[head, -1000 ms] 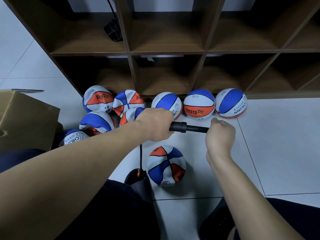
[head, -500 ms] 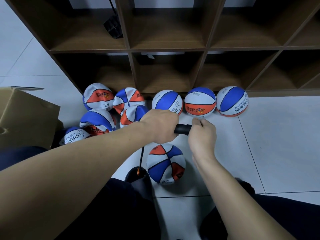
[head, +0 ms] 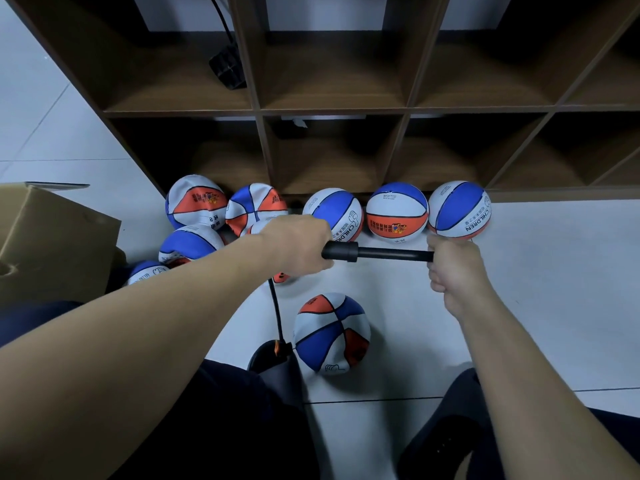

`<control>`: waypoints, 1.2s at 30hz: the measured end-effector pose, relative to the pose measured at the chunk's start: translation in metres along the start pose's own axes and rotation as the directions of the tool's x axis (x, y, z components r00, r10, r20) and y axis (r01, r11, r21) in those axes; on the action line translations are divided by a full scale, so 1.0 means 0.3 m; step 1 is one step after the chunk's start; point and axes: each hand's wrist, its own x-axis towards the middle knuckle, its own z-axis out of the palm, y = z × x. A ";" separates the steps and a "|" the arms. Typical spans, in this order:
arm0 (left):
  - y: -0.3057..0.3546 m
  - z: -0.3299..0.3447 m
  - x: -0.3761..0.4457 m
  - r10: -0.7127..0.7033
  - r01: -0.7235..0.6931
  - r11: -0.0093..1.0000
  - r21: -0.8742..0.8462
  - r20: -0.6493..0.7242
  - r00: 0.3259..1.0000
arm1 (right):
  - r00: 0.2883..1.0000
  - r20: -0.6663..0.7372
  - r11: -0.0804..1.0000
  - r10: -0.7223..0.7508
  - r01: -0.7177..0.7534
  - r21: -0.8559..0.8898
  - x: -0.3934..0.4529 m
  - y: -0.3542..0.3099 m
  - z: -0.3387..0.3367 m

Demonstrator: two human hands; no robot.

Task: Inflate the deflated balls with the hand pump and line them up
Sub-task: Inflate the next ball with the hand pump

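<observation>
Black pump (head: 375, 253) stretches between both hands: the left hand (head: 298, 245) wraps its barrel to steady it, the right hand (head: 452, 263) wraps the drawn-out handle. Its hose (head: 275, 311) feeds the soft ball (head: 330, 334) on the floor (head: 536, 289); three round balls (head: 396, 213) line the shelf (head: 346, 109) foot.

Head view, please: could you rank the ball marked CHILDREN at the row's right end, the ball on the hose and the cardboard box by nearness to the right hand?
1. ball marked CHILDREN, just beyond the right hand.
2. ball on the hose, nearer the person, leftward.
3. cardboard box, far left.
</observation>
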 end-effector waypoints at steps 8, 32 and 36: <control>0.079 0.034 0.001 0.024 -0.023 1.000 0.009 -0.092 0.995 | 0.984 -0.106 0.990 -0.142 0.144 0.013 -0.101 0.043 0.121; 0.021 0.006 0.008 0.024 -0.027 0.999 -0.047 -0.064 0.998 | 0.992 0.031 0.991 -0.121 0.123 -0.057 -0.013 0.010 0.035; -0.003 0.001 0.004 0.031 -0.035 0.995 -0.095 -0.033 0.999 | 0.998 -0.032 0.998 -0.051 0.052 0.034 0.023 -0.013 -0.020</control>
